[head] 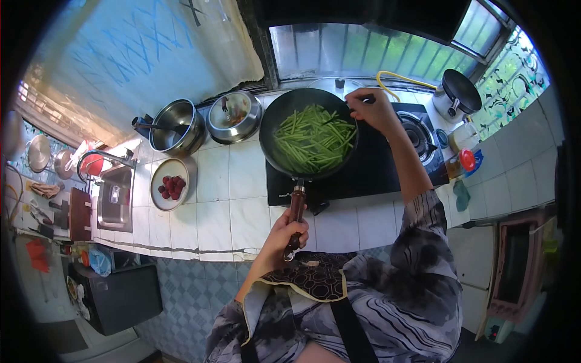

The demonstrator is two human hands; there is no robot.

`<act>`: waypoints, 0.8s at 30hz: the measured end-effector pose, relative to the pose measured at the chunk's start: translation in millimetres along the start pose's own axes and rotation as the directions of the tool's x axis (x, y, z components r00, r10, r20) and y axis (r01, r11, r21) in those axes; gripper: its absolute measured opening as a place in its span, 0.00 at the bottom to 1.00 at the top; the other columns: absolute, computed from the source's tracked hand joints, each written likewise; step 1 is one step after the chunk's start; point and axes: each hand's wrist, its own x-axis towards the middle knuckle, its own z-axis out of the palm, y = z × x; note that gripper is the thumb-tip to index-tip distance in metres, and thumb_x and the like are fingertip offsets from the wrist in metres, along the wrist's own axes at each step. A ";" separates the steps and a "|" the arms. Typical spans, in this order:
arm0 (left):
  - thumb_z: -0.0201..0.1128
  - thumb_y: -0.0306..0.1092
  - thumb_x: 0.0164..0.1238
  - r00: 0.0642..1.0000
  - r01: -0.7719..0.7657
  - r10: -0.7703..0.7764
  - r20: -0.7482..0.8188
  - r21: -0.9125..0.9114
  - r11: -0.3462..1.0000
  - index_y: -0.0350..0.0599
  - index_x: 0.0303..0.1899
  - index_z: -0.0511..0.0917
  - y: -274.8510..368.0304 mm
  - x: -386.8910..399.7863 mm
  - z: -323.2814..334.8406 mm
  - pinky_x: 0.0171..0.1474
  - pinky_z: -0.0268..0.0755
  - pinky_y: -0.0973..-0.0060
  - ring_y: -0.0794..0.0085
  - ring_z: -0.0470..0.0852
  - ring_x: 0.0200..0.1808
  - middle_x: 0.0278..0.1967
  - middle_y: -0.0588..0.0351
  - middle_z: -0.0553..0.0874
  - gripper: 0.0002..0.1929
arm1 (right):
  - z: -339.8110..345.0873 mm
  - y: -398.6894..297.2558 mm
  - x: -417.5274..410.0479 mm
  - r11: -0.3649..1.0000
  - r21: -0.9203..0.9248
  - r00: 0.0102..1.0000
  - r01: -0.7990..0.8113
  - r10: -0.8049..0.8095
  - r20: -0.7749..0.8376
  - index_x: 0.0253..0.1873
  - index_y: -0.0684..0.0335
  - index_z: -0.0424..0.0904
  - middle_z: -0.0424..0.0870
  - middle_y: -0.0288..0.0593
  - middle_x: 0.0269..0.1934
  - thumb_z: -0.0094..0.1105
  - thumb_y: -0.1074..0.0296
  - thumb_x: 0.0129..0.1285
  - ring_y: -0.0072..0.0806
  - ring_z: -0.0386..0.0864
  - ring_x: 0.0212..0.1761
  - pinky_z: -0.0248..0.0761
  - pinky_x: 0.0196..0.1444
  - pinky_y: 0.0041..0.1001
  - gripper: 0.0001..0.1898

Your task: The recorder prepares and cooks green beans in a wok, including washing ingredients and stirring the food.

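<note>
A dark wok (268,149) sits over the left side of a black gas stove (363,168), filled with cut green vegetable stems (313,140). My left hand (290,229) is closed around the wok's brown wooden handle (297,204), which points towards me. Above the wok's right rim is my right hand (370,109), its fingers closed on the dark handle of a utensil (368,98). The utensil's lower part is hard to make out against the wok and the stems.
Left of the stove stand a lidded steel pot (233,118), a steel pot (177,127) with a dark-handled utensil and a plate (156,195) of dark red fruit. A sink (113,197) lies farther left. Beside the right burner (415,136) are jars (454,168) and a pot (458,95).
</note>
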 end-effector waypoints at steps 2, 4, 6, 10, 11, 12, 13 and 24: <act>0.54 0.24 0.51 1.000 -0.012 0.012 0.003 0.021 1.000 0.41 0.54 0.61 1.6 -1.0 2.4 0.20 0.62 0.78 0.75 0.70 0.18 0.23 0.56 0.71 0.25 | -8.8 0.5 5.8 0.995 -0.088 0.997 0.047 -0.053 -0.065 0.36 0.69 0.80 0.80 0.40 0.23 0.57 0.68 0.55 0.20 0.78 0.21 0.69 0.23 0.18 0.09; 0.53 0.24 0.51 0.999 -0.018 0.016 0.038 0.049 0.999 0.42 0.54 0.62 0.6 4.8 5.4 0.20 0.61 0.78 0.75 0.69 0.18 0.22 0.56 0.70 0.24 | -13.9 32.2 19.3 0.994 -0.110 0.998 0.004 -0.011 -0.056 0.37 0.69 0.80 0.80 0.40 0.24 0.57 0.69 0.55 0.20 0.78 0.21 0.70 0.24 0.17 0.09; 0.52 0.25 0.52 0.998 -0.039 0.035 0.054 0.066 0.997 0.42 0.54 0.63 1.6 7.0 4.1 0.20 0.60 0.77 0.74 0.69 0.18 0.21 0.56 0.69 0.23 | 0.9 46.0 24.2 0.988 0.105 0.993 -0.112 0.108 0.038 0.37 0.69 0.80 0.80 0.41 0.26 0.58 0.70 0.54 0.21 0.78 0.22 0.72 0.25 0.17 0.09; 0.52 0.24 0.52 0.999 -0.026 0.027 0.030 -0.032 0.999 0.41 0.53 0.63 1.6 9.7 2.7 0.20 0.61 0.76 0.73 0.70 0.17 0.21 0.56 0.70 0.22 | 16.1 27.1 16.5 0.979 0.151 0.972 -0.133 0.099 0.213 0.39 0.70 0.79 0.80 0.41 0.27 0.59 0.72 0.53 0.20 0.79 0.24 0.74 0.27 0.16 0.10; 0.53 0.23 0.52 0.999 -0.017 0.019 0.027 -0.062 0.998 0.41 0.52 0.62 0.4 10.3 1.6 0.19 0.63 0.77 0.73 0.70 0.17 0.20 0.55 0.71 0.23 | 16.7 18.9 12.0 0.978 0.153 0.948 -0.143 0.091 0.306 0.39 0.70 0.79 0.80 0.41 0.27 0.59 0.71 0.53 0.20 0.79 0.24 0.74 0.28 0.16 0.10; 0.53 0.23 0.52 0.999 -0.018 0.020 0.030 -0.062 0.998 0.41 0.52 0.62 -0.3 11.4 0.9 0.19 0.63 0.77 0.73 0.70 0.17 0.20 0.55 0.71 0.23 | 16.4 9.4 5.8 0.976 0.153 0.915 -0.155 0.084 0.394 0.39 0.70 0.79 0.80 0.41 0.27 0.59 0.71 0.53 0.20 0.79 0.25 0.74 0.28 0.16 0.10; 0.53 0.23 0.52 0.999 -0.013 0.017 0.043 -0.079 0.997 0.40 0.52 0.62 0.0 12.1 0.5 0.20 0.63 0.77 0.73 0.70 0.18 0.21 0.55 0.71 0.22 | 15.4 -1.5 -2.1 0.977 0.150 0.918 -0.154 0.085 0.388 0.39 0.70 0.79 0.80 0.41 0.27 0.59 0.71 0.53 0.20 0.79 0.25 0.74 0.28 0.16 0.10; 0.54 0.24 0.52 0.991 0.064 -0.051 0.121 -0.105 0.992 0.38 0.51 0.62 4.2 18.3 -7.1 0.22 0.66 0.76 0.71 0.73 0.22 0.23 0.55 0.72 0.21 | 40.8 -4.5 -56.2 0.873 -0.287 0.909 0.394 -0.325 0.260 0.37 0.64 0.80 0.79 0.45 0.29 0.59 0.69 0.51 0.36 0.78 0.32 0.69 0.35 0.28 0.09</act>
